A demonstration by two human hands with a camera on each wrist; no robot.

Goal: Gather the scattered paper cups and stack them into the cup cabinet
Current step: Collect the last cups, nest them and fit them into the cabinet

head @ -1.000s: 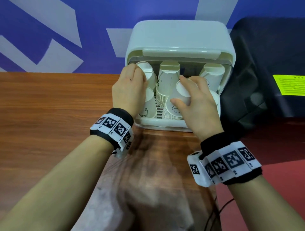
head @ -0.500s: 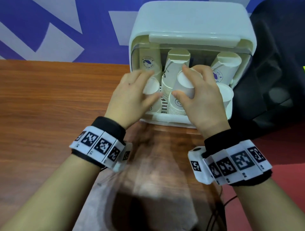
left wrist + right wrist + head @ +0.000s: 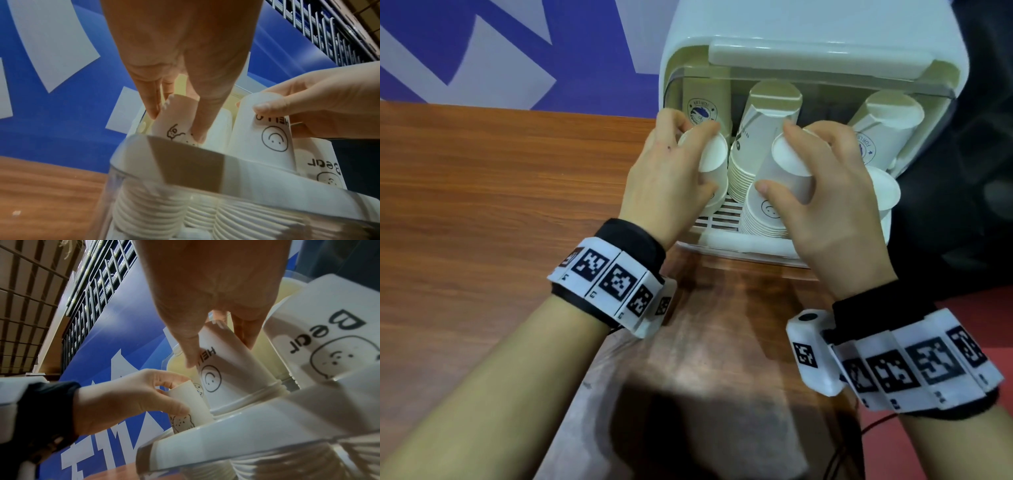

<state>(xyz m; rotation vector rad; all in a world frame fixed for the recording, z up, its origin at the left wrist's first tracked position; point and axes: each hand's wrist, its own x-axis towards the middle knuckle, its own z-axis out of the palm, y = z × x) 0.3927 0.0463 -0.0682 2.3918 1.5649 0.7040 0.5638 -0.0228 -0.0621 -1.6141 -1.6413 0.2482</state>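
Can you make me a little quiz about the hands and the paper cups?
1. True or false: the left hand is empty.
2. Which drawing is on the cup the right hand grips? A) star B) smiley face C) fish
3. Fill in: the cup cabinet stands on a wooden ____.

Key:
1. False; its fingers hold the front-left cup.
2. B; the smiley cup tops a stack.
3. table.

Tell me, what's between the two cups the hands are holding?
A tall stack of cups stands between the left cup and the smiley cup, seen from the head view.
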